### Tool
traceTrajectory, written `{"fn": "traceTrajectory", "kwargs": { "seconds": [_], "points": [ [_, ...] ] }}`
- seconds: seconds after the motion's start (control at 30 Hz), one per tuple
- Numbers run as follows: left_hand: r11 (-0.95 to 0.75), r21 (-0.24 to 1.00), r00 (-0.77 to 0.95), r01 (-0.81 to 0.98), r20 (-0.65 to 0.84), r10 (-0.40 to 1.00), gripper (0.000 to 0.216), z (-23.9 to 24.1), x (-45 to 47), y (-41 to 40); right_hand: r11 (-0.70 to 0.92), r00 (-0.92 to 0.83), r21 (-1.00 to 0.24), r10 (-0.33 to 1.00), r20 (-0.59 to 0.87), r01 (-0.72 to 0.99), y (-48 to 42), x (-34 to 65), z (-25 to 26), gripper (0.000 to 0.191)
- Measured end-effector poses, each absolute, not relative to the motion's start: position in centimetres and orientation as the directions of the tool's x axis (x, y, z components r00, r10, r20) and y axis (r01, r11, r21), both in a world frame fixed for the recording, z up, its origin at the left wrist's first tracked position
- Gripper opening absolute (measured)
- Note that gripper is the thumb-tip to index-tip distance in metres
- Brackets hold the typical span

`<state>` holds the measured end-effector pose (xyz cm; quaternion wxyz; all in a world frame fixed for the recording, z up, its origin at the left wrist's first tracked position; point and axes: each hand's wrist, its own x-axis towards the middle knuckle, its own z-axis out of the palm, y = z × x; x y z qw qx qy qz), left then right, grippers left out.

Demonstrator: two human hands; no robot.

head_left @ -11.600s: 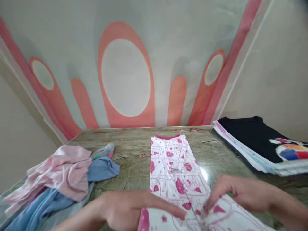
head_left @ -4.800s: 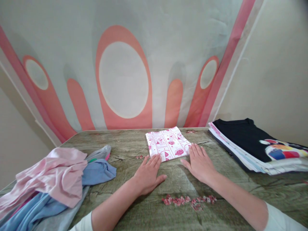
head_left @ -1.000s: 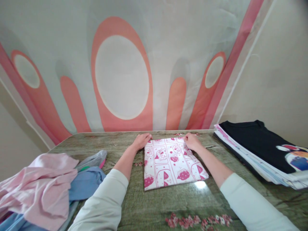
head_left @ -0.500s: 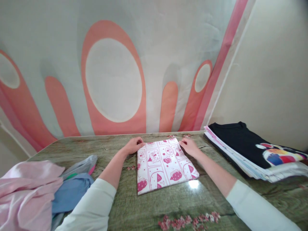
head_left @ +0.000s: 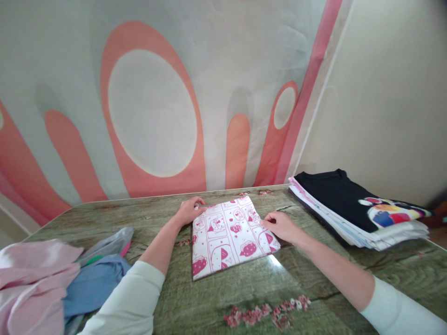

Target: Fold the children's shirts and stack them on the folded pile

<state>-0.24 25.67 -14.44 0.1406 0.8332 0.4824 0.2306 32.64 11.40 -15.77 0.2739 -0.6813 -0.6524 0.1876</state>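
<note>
A folded white cloth with a pink cartoon print [head_left: 228,235] lies flat in the middle of the green wood-grain table [head_left: 223,298]. My left hand [head_left: 189,210] rests at its far left corner, fingers curled onto the edge. At the cloth's right edge lies my right hand [head_left: 280,225], fingers bent and pressing on the fabric. Both arms wear pale long sleeves.
A neat stack of folded clothes [head_left: 356,214] topped by a black shirt with a colourful print sits at the right. A loose heap of pink, blue and grey garments [head_left: 52,274] lies at the left. A wall hanging with orange ovals stands behind the table.
My right hand has slid from the cloth's far right corner down along its right edge. The camera has turned a little to the right; the cloth stays folded.
</note>
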Motion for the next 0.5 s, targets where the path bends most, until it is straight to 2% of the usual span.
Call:
{"fn": "traceTrajectory", "kwargs": {
  "seconds": [0.2,0.5],
  "points": [
    [-0.435,0.390,0.351,0.811,0.270,0.897,0.033,-14.56,-0.18,25.63,0.028,0.069,-0.581,0.987,0.144,0.813,11.44,32.89,-16.14,0.019],
    [-0.371,0.262,0.313,0.891,0.236,0.920,0.036,-14.21,-0.11,25.59,-0.001,0.069,-0.549,0.992,0.103,0.836,11.38,32.79,-15.85,0.025]
  ]
}}
